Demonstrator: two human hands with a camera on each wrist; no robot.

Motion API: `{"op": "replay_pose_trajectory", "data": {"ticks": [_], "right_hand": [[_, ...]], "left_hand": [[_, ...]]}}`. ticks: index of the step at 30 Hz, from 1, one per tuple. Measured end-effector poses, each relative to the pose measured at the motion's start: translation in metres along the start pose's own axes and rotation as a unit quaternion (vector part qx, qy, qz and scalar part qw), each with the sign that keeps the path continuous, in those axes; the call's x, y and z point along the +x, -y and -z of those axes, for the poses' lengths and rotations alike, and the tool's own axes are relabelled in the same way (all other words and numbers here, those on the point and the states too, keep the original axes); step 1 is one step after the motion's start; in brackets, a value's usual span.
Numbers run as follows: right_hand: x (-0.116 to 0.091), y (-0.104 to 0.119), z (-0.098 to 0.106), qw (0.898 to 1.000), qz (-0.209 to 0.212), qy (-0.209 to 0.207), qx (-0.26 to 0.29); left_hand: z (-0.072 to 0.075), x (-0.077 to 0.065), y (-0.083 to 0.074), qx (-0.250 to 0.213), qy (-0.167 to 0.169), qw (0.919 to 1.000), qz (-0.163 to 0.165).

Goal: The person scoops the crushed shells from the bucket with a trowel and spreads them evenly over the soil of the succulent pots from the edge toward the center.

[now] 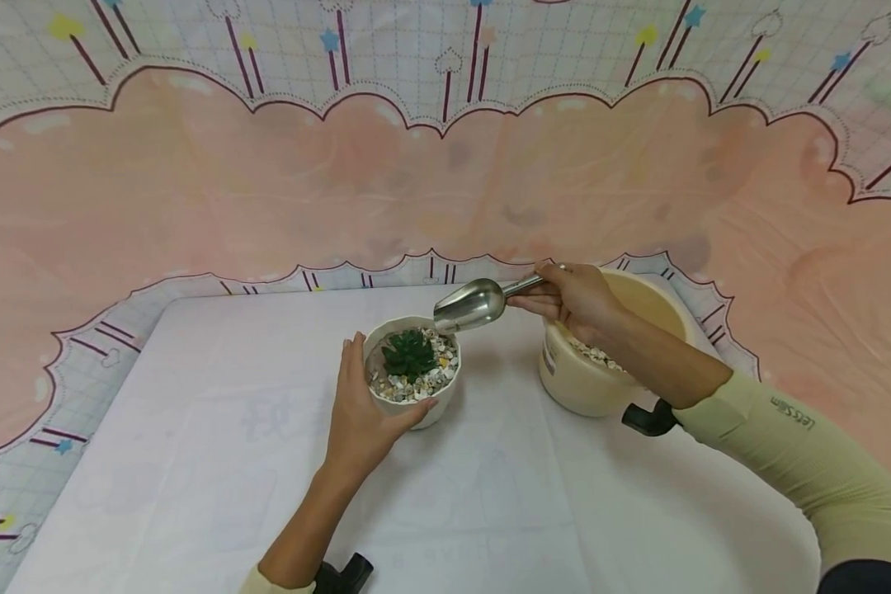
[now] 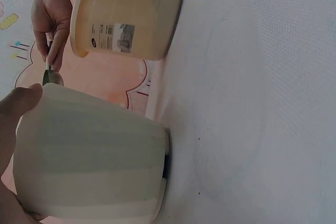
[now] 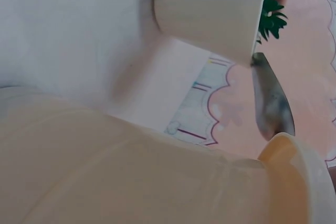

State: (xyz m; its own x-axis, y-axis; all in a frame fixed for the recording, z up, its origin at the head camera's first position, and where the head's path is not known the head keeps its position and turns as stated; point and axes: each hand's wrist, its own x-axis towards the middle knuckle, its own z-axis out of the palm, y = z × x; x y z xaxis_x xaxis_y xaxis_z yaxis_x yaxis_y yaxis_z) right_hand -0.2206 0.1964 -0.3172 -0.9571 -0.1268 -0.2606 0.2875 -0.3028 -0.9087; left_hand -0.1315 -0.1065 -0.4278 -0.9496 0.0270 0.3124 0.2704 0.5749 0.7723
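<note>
A white flower pot (image 1: 425, 417) stands on the white-covered table, holding a green succulent (image 1: 408, 355) amid small pale pebbles (image 1: 440, 375). My left hand (image 1: 367, 421) grips the pot from its left and near sides, with the thumb (image 2: 26, 99) by the rim. In my right hand (image 1: 582, 301) is the handle of a shiny metal scoop (image 1: 471, 305). The scoop's mouth meets the pot's right rim, plainest in the right wrist view, where the scoop (image 3: 272, 100) points at the succulent (image 3: 272, 18). What the scoop holds is hidden.
A cream bucket (image 1: 575, 384) with pebbles (image 1: 597, 356) inside stands to the right of the pot, partly under my right forearm. Its label (image 2: 115, 37) shows in the left wrist view. Behind the table (image 1: 215, 396) hangs a pink patterned cloth (image 1: 416, 190).
</note>
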Motion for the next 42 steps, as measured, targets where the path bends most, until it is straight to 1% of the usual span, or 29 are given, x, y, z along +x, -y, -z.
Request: {"op": "replay_pose_trajectory", "data": {"ticks": [6,14,18,23,27,30,32,36,39,42], "right_hand": [[0.000,-0.005,-0.003,0.999,0.048,0.012,-0.023],[-0.005,-0.013,-0.013,0.992,0.112,0.018,-0.051],[-0.009,-0.015,-0.016,0.985,0.150,0.029,-0.082],[-0.017,-0.016,-0.021,0.970,0.199,0.042,-0.129],[-0.025,-0.013,-0.018,0.956,0.242,0.050,-0.157],[-0.031,-0.007,-0.014,0.942,0.277,0.054,-0.181],[-0.035,-0.004,-0.009,0.932,0.301,0.054,-0.192],[-0.045,0.002,0.001,0.907,0.360,0.057,-0.212],[-0.054,0.007,0.010,0.889,0.405,0.066,-0.205],[-0.062,0.019,0.018,0.867,0.449,0.080,-0.202]], "left_hand": [[0.002,0.000,0.001,-0.001,0.003,1.0000,-0.003],[0.003,0.002,0.001,-0.002,0.009,1.0000,0.001],[0.003,0.003,0.000,0.001,0.015,0.9999,0.005],[0.003,0.004,-0.004,0.008,0.020,0.9998,0.001],[0.002,0.004,-0.009,0.033,0.014,0.9993,-0.013],[0.001,0.006,-0.014,0.059,-0.001,0.9976,-0.037],[0.000,0.007,-0.017,0.065,-0.010,0.9963,-0.056],[-0.003,0.009,-0.025,0.050,-0.020,0.9945,-0.089],[-0.006,0.009,-0.031,0.040,-0.026,0.9927,-0.111],[-0.009,0.009,-0.038,0.028,-0.033,0.9902,-0.133]]}}
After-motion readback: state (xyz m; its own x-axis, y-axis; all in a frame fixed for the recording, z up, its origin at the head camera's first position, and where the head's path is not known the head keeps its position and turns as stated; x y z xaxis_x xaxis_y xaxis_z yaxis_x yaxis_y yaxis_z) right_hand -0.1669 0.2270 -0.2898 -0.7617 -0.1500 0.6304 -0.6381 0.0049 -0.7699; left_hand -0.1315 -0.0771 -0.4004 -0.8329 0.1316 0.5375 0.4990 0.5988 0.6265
